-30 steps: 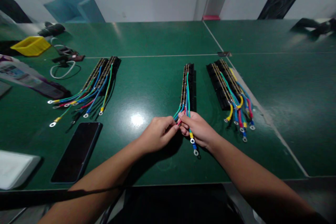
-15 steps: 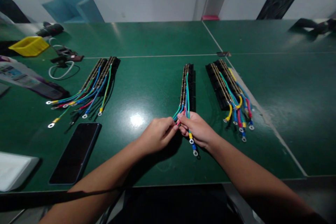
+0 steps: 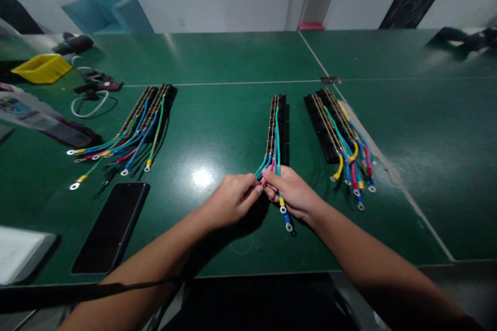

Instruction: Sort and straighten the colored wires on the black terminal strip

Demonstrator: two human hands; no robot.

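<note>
A long black terminal strip (image 3: 278, 123) lies in the middle of the green table (image 3: 233, 57), with coloured wires (image 3: 275, 152) running from it toward me. My left hand (image 3: 231, 199) is closed in a pinch on the wire ends. My right hand (image 3: 294, 191) is also closed around the same wires; a yellow and a blue wire with ring terminals (image 3: 286, 220) hang out below it. The two hands touch at the fingertips.
A second strip set with coloured wires (image 3: 341, 132) lies just to the right, another wired strip set (image 3: 135, 126) to the left. A black phone (image 3: 111, 227) lies front left, a white object (image 3: 19, 253) at the left edge. Further back left are a yellow tray (image 3: 42, 68) and cables (image 3: 91, 95).
</note>
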